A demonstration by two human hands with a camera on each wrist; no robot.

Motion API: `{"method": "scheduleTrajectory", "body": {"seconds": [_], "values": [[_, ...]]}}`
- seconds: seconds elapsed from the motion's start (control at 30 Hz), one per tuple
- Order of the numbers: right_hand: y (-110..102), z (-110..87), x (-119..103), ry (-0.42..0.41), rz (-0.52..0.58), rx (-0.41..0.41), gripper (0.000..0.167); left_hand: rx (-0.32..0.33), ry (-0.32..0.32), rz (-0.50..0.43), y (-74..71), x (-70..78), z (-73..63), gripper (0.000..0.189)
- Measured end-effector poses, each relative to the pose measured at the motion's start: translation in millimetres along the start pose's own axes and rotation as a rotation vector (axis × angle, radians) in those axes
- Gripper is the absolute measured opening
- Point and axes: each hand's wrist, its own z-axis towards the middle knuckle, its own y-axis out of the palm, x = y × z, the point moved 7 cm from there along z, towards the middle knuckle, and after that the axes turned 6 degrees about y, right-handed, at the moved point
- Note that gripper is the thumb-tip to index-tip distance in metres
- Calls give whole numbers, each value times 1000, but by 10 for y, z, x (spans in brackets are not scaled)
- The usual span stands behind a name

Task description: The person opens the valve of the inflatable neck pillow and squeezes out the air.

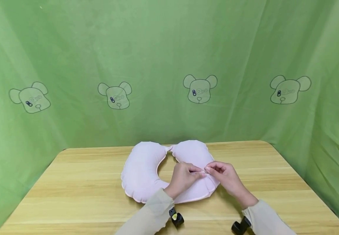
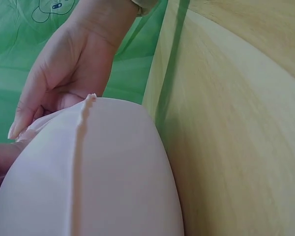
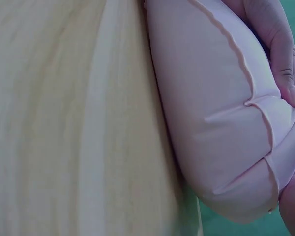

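A pale pink U-shaped neck pillow (image 1: 141, 169), puffed out with a puckered seam along its edge, lies on the wooden table. On its right side my left hand (image 1: 182, 178) pinches a fold of the cover between thumb and fingers. Right beside it, my right hand (image 1: 226, 176) pinches the same spot with thumb and forefinger, and the fingertips hide what is between them. In the right wrist view the pillow's cover (image 3: 211, 98) creases toward the pinched place. The left wrist view shows the seam (image 2: 77, 157) running up to the right hand (image 2: 71, 64).
The wooden table (image 1: 78, 182) reaches back to a green curtain (image 1: 157, 49) printed with bear heads, which also hangs along both sides. Black wrist straps (image 1: 176, 218) sit under the pale sleeves (image 1: 150, 213), close above the table.
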Motion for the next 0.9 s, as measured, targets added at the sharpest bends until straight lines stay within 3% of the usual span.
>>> {"method": "scheduleTrajectory", "body": {"seconds": [0.13,0.27,0.43,0.6,0.77,0.9], "values": [[-9,-11,33,14,22,13,13,-4,-10,-14,18,-15,-3,11],[-18,-15,13,-23,23,7,11,-4,-10,-41,23,-25,3,10],[-24,-6,12,-93,47,-84,10,-16,13,-45,18,-9,7,8],[-27,-3,27,-69,62,-142,14,-29,12,-33,32,-15,-1,7],[-25,9,17,-44,21,-125,15,-25,7,-43,28,-26,0,7],[-25,-3,-29,-75,-17,-89,13,-24,4,-65,28,-28,-1,8]]}}
